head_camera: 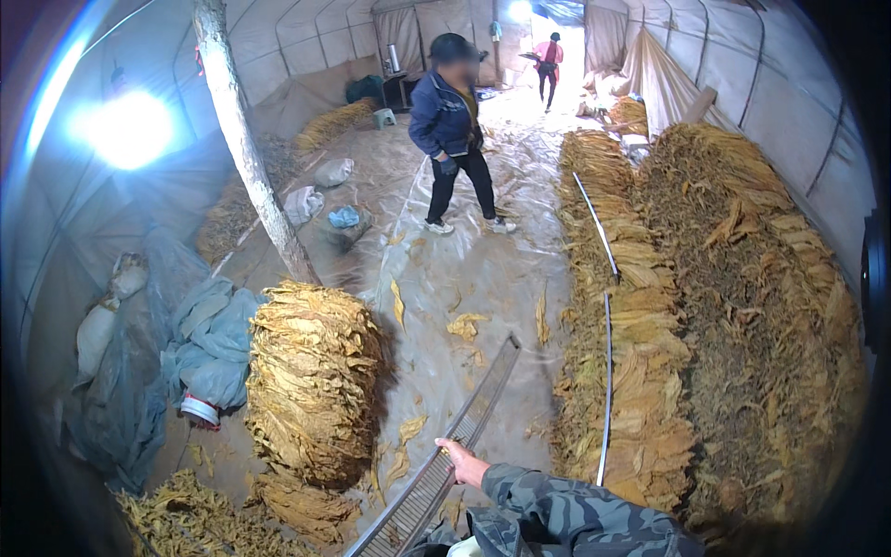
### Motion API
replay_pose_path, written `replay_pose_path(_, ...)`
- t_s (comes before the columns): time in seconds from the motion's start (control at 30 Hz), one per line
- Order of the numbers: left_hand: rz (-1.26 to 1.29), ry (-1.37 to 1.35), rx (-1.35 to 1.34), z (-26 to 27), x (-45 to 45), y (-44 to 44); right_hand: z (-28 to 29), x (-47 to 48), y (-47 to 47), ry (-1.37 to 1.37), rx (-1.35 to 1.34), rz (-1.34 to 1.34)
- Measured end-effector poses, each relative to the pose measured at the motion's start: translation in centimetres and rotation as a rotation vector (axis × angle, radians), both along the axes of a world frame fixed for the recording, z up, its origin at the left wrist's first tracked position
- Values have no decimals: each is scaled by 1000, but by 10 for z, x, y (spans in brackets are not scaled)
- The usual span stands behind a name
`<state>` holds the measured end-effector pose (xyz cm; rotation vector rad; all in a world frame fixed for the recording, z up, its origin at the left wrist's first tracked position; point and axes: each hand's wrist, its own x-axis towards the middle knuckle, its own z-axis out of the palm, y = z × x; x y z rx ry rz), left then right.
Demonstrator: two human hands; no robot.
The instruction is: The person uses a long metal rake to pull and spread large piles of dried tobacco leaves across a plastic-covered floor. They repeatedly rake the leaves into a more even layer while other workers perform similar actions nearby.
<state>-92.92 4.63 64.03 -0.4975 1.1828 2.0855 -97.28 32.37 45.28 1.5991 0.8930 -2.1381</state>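
My right hand (pixel 460 462), in a camouflage sleeve, grips a long metal frame (pixel 480 411) with a row of thin cross wires. The frame slants from the bottom edge up to a point above the plastic-covered floor. My left hand is out of view. To the left of the frame stands a tall stack of dried yellow leaves (pixel 313 383), which look like tobacco. On the right, a long low row of the same leaves (pixel 644 390) runs away from me. Metal strips (pixel 605 390) lie along that row.
A wooden post (pixel 243 139) leans behind the stack. A person in a blue jacket (pixel 449 118) stands ahead; another person (pixel 549 66) is at the bright doorway. A wide leaf heap (pixel 759 334) lines the right wall. Blue plastic sheeting (pixel 212 341) lies left.
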Motion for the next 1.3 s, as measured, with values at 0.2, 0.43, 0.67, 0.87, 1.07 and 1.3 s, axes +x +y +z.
replay_pose_path(0.2,159,-14,57,3,-38,45,-86,-90,31,272,-251,-40)
replay_pose_path(0.43,416,22,102,-9,-91,35,-65,-232,5,306,-240,223)
replay_pose_path(0.67,393,146,278,-83,-344,88,-8,-361,46,557,-195,176)
replay_pose_path(0.87,452,91,271,-152,-595,137,-12,-378,116,499,-67,99)
replay_pose_path(1.07,425,98,19,-252,-750,119,-88,-289,172,124,204,-180)
replay_pose_path(1.3,367,62,-259,-297,-800,-12,-125,-167,148,-21,230,-201)
